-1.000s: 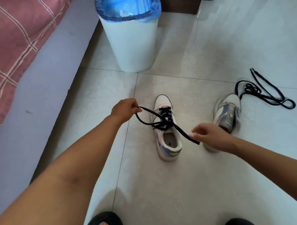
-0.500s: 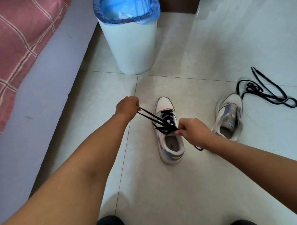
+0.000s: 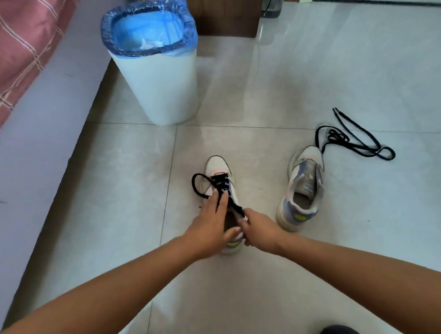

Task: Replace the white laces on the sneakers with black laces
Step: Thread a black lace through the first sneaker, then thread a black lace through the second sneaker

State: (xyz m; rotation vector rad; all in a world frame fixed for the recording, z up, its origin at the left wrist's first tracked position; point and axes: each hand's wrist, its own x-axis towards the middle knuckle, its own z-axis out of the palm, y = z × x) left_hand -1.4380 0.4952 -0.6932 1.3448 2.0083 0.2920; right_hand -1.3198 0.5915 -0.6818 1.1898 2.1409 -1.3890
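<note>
Both hands on black-laced sneaker (image 3: 221,182)

My left hand (image 3: 212,225) and right hand (image 3: 261,230) cover the heel and opening of the near sneaker (image 3: 221,178), so I can't tell, perhaps, where its black lace (image 3: 225,192) ends, and my dark slipper (image 3: 338,333) is cut off by the near edge.

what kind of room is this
Probably a bedroom at home. A bed with a pink checked cover runs along one side, a white bin with a blue liner stands on the pale tiled floor, and sneakers are being laced there.
</note>
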